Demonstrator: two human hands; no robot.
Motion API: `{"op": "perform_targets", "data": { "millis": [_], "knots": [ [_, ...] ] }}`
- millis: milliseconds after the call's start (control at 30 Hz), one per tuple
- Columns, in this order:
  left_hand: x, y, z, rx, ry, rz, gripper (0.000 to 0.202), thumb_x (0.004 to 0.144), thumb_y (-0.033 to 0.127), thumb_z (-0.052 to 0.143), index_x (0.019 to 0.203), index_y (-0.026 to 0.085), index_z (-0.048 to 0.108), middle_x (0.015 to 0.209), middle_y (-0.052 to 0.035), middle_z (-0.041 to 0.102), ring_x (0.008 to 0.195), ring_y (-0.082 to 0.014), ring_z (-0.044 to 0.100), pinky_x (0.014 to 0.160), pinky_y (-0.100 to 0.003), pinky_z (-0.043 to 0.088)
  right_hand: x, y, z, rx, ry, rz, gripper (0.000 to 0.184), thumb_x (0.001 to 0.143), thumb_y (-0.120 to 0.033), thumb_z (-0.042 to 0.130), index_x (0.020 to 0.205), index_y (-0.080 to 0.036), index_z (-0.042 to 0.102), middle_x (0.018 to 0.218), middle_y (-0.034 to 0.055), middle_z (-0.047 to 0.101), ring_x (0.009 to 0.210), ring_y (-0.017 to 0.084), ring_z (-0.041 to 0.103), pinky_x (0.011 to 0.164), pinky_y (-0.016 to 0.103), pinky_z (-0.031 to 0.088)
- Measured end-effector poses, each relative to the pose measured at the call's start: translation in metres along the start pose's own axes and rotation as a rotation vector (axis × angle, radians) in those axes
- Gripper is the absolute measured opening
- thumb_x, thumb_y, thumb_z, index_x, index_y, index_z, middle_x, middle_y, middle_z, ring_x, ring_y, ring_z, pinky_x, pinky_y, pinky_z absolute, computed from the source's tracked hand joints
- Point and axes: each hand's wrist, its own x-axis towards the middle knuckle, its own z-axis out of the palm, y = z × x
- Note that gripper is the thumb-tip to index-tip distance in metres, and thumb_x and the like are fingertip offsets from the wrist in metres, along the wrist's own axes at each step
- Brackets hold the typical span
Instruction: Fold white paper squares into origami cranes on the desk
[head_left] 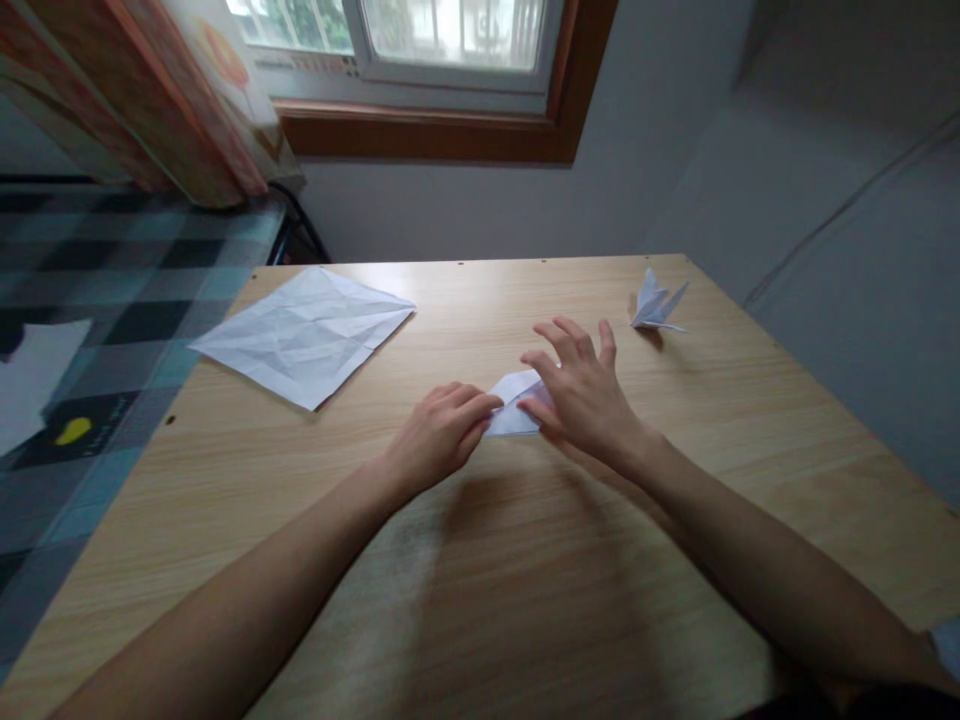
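Note:
A small folded sheet of white paper (514, 418) lies between my hands at the middle of the wooden table. My left hand (442, 430) has its fingers closed on the paper's left end. Over the right part, my right hand (585, 390) has its fingers spread, with the thumb touching the paper and the other fingers raised above it. The right hand partly hides the folded paper. Farther back on the right stands a folded paper crane (654, 303).
A creased square of white paper (311, 335) lies flat at the table's back left. Left of the table (360, 620) is a bed with a checked cover (172, 270), bearing a paper piece (37, 380). A wall (480, 210) and window stand behind.

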Motion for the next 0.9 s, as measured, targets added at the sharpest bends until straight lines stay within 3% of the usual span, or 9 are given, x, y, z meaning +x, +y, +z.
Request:
{"op": "perform_targets", "data": {
  "millis": [100,167,267,333,500,700,900],
  "knots": [
    [-0.001,0.000,-0.001,0.054,-0.008,0.041,0.021,0.093,0.016,0.052,0.102,0.020,0.070,0.104,-0.0056,0.069,0.095,-0.0203,0.060,0.087,-0.036,0.048,-0.006,-0.005,0.010,0.004,0.086,0.078,0.042,0.088,-0.038,0.066,0.124,-0.018,0.058,0.146,0.0187,0.047,0.139,0.038,0.034,0.114,0.068,0.019],
    [-0.002,0.003,-0.002,0.112,-0.013,0.043,0.020,0.093,0.017,0.053,0.099,0.021,0.072,0.104,-0.0053,0.070,0.094,-0.0209,0.060,0.086,-0.037,0.047,-0.010,-0.010,0.014,-0.001,0.116,0.072,0.036,0.089,-0.034,0.064,0.121,-0.016,0.060,0.140,0.0187,0.053,0.135,0.037,0.041,0.113,0.064,0.024],
    [-0.002,0.009,-0.005,0.198,-0.033,0.045,0.021,0.095,0.022,0.052,0.098,0.020,0.073,0.095,-0.0059,0.069,0.089,-0.0213,0.059,0.081,-0.037,0.046,-0.016,-0.018,0.021,0.050,0.084,-0.002,0.026,0.094,-0.026,0.055,0.114,-0.014,0.066,0.128,0.0186,0.062,0.123,0.033,0.053,0.110,0.054,0.036],
    [-0.001,0.012,-0.006,0.233,-0.055,0.057,0.023,0.096,0.027,0.051,0.095,0.019,0.073,0.089,-0.0066,0.067,0.084,-0.0210,0.057,0.077,-0.036,0.045,-0.018,-0.021,0.028,0.123,0.013,-0.041,0.033,0.096,-0.024,0.050,0.121,-0.009,0.064,0.133,0.0214,0.060,0.124,0.032,0.054,0.109,0.049,0.040],
    [-0.002,0.013,-0.007,0.168,-0.095,0.152,0.020,0.095,0.027,0.054,0.094,0.021,0.073,0.091,-0.0050,0.067,0.085,-0.0190,0.057,0.078,-0.034,0.044,-0.019,-0.018,0.045,0.275,-0.253,-0.127,0.063,0.101,-0.045,0.039,0.148,-0.004,0.039,0.154,0.0231,0.040,0.146,0.031,0.036,0.118,0.050,0.033],
    [-0.002,0.009,-0.007,0.125,-0.149,0.195,0.018,0.093,0.025,0.056,0.101,0.021,0.072,0.093,-0.0058,0.067,0.094,-0.0199,0.061,0.082,-0.034,0.046,-0.009,0.003,0.045,0.239,-0.390,-0.095,0.066,0.102,-0.051,0.033,0.154,-0.011,0.032,0.162,0.0146,0.029,0.151,0.028,0.025,0.122,0.051,0.023],
    [-0.002,0.007,-0.007,0.064,-0.180,0.200,0.020,0.093,0.031,0.057,0.103,0.023,0.072,0.103,-0.0059,0.068,0.095,-0.0207,0.063,0.084,-0.035,0.047,0.006,0.025,0.052,0.185,-0.440,0.087,0.061,0.102,-0.045,0.033,0.155,-0.015,0.030,0.163,0.0096,0.026,0.151,0.032,0.022,0.120,0.060,0.020]
  ]
}}
